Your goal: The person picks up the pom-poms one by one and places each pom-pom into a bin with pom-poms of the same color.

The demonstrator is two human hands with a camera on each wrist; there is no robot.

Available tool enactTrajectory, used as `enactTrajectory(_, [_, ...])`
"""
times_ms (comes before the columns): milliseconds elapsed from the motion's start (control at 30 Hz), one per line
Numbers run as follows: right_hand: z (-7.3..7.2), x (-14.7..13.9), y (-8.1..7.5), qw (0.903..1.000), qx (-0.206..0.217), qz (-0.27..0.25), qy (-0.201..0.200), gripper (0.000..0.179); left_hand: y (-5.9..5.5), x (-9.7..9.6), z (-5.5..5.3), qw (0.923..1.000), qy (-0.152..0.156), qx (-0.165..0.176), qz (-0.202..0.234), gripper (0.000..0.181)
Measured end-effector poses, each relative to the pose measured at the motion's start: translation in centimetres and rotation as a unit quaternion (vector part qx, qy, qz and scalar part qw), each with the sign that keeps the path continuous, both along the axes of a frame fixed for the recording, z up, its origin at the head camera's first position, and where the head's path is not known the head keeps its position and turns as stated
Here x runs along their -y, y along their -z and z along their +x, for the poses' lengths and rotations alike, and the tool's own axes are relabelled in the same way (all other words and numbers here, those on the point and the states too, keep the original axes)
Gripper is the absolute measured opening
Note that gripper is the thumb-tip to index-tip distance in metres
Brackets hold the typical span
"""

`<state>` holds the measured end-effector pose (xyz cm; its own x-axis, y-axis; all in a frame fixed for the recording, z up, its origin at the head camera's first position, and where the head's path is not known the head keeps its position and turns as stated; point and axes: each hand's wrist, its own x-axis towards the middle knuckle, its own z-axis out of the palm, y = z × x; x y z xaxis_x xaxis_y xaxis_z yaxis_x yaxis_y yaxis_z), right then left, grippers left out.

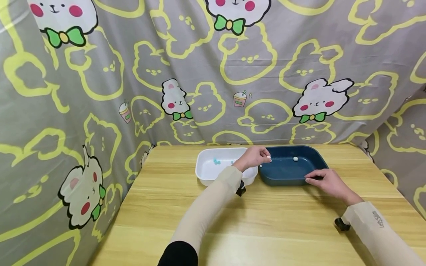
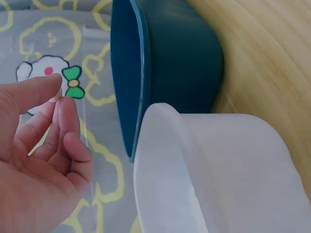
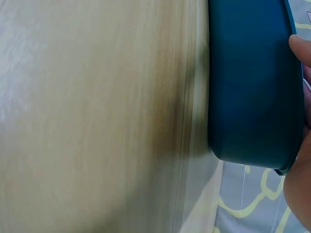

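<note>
Between thumb and fingertips, my left hand [image 1: 253,158] pinches a small white ball [image 1: 269,157], mostly covered by the fingers. That hand is above the place where a white basin [image 1: 199,170] and a dark blue basin [image 1: 283,181] meet side by side. Several light blue beads [image 1: 216,162] lie inside the white basin. A white oval ball [image 1: 295,159] rests on the floor of the blue basin, and a tiny white bead [image 1: 260,166] shows at its left side. My right hand [image 1: 329,181] holds the blue basin's near right rim, thumb outside; its other fingers are partly hidden.
Both basins stand toward the back of a wooden table [image 1: 159,207]. Behind and beside the table hangs a grey curtain [image 1: 199,66] with cartoon prints. Dark wrist devices [image 1: 342,224] are strapped under the sleeves.
</note>
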<state>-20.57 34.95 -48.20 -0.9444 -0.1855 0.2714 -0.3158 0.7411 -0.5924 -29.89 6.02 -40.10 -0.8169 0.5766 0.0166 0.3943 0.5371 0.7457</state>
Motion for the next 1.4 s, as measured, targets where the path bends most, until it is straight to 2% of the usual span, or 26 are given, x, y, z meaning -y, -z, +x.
enactTrajectory(267, [0.0,0.3,0.5,0.9999,-0.015,0.005,0.001,0.008,0.8,-0.1,-0.8,0.9996,-0.029,-0.002,-0.005,0.008])
enactTrajectory(500, [0.3,0.7,0.6,0.9999,-0.006,0.009,0.003,0.009,1.6,-0.6,-1.2,0.9995,-0.030,0.010,0.000,0.009])
enactTrajectory(833, [0.2,0.4,-0.2,0.9998,0.015,0.006,0.010,0.011,1.3,-1.4,-1.6,0.9996,-0.024,0.011,-0.009,0.010])
enactTrajectory(1100, [0.0,0.3,-0.3,0.9999,0.006,0.010,0.008,0.010,1.3,-2.1,-1.7,0.9993,-0.027,0.017,-0.022,0.008])
enactTrajectory(1400, [-0.1,0.1,0.1,1.0000,0.005,0.003,0.006,0.009,1.9,-3.1,-2.0,0.9951,-0.016,-0.035,-0.091,0.007])
